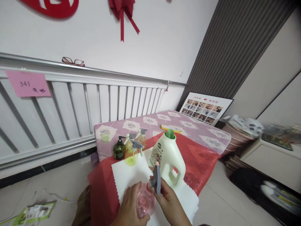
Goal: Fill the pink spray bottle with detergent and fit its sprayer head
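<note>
My left hand (130, 204) grips the body of a clear pink spray bottle (145, 201) lying tilted on a white cloth (127, 177). My right hand (168, 197) holds the bottle's grey trigger head (157, 179) at the neck. Just behind stands a large white detergent jug (168, 160) with a green cap (170, 134). Farther back on the cloth's far edge are a yellow-green spray bottle (132, 155), a dark green pump bottle (118, 149) and an orange spray bottle (142, 139).
The cloth lies on a red cover (199, 163) over a table with a pink patterned cloth (188, 125). A yellow flat item (171, 128) lies farther back. A white radiator (70, 106) carries glasses (73, 61). A photo board (205, 108) leans at right; papers (35, 212) litter the floor.
</note>
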Tool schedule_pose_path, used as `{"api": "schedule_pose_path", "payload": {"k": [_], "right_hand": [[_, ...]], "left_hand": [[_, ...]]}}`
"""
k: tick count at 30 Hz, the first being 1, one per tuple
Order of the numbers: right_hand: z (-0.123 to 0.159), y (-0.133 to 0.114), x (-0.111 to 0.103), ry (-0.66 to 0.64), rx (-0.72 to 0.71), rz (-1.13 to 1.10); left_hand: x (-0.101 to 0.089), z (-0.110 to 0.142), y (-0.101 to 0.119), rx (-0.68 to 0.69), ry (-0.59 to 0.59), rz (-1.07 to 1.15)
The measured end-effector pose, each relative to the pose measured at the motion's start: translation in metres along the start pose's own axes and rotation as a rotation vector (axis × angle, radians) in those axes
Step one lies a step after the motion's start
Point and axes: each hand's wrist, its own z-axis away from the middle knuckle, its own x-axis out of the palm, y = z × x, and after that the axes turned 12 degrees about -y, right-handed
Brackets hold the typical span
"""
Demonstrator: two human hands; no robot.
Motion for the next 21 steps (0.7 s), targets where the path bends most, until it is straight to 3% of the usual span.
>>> {"api": "schedule_pose_path", "payload": {"k": [21], "right_hand": [[0.005,-0.025,-0.014,-0.207,0.035,0.206]], "left_hand": [[-0.008,0.002,0.011,-0.032,-0.054,0.015]]}}
